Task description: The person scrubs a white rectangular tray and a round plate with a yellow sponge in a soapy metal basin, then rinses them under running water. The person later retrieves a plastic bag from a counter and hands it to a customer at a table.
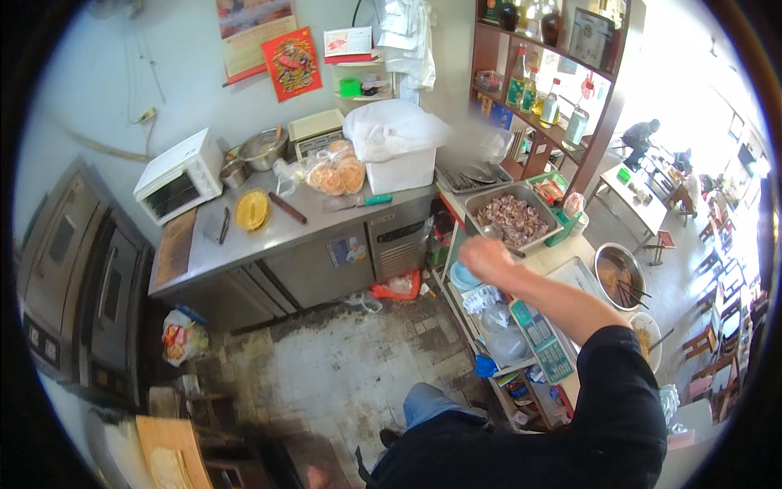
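My right hand (pixel 486 259) is raised at the near left corner of a metal tray (pixel 533 244) of chopped meat pieces (pixel 511 218). Its fingers are curled closed, and a short dark end shows beside the fist, against the tray's rim. What it grips, if anything, I cannot make out. Below the hand stand a light blue bowl (pixel 464 277) and a teal scale with a keypad (pixel 541 341). At the lower edge a small blurred bit of my left hand (pixel 318 477) shows, its fingers not readable.
A steel counter (pixel 301 228) runs along the wall with a white toaster oven (pixel 177 175), a yellow dish (pixel 252 210), bagged round breads (pixel 336 173) and a white box (pixel 401 167). A large pot (pixel 619 273) stands at the right. Bottles fill the shelf (pixel 544 122); a person (pixel 640 137) sits beyond.
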Demonstrator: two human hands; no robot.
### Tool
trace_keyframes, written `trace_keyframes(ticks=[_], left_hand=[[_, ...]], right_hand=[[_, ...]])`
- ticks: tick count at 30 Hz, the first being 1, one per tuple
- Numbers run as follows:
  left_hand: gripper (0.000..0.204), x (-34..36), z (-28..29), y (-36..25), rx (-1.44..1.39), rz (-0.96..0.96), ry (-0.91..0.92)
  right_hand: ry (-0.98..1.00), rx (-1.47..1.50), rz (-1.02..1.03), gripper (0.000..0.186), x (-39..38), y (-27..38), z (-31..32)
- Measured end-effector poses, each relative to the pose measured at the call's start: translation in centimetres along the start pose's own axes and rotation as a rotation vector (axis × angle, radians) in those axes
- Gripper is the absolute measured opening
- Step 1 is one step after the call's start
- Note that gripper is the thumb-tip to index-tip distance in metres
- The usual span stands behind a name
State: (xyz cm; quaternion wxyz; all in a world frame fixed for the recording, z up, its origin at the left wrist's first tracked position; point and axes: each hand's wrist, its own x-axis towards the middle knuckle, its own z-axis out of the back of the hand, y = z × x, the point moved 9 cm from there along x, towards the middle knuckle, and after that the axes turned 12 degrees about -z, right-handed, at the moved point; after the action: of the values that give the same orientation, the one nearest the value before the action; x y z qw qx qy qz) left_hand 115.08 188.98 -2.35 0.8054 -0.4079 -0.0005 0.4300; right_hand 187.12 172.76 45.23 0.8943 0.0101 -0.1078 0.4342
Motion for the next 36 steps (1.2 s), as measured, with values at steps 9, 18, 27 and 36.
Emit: trace_keyframes(ticks=[9,18,27,36], left_hand=[[0.031,24.4,12.3,-7.7,-0.02,-0.118,-0.256],[0.029,32.7,12.0,-19.8,0.019,-0.058,-0.026],[0.028,41.4,12.5,-23.3,0.044,-0.06,0.089],[0.037,52.7,13.2,-23.6,0.14,-0.132,0.156]], right_hand=[[-0.58,-0.111,-0.115,0.018,36.5,-11.4,10.0],[-0.735,-0.62,-0.052,0.009,67.3,-20.0,10.3],[-0.746,-0.416,-0.08,0.009,73.6,-22.3,13.4],[-0.073,-0.266,-0.234,0.017,70.7,-24.2,9.3]])
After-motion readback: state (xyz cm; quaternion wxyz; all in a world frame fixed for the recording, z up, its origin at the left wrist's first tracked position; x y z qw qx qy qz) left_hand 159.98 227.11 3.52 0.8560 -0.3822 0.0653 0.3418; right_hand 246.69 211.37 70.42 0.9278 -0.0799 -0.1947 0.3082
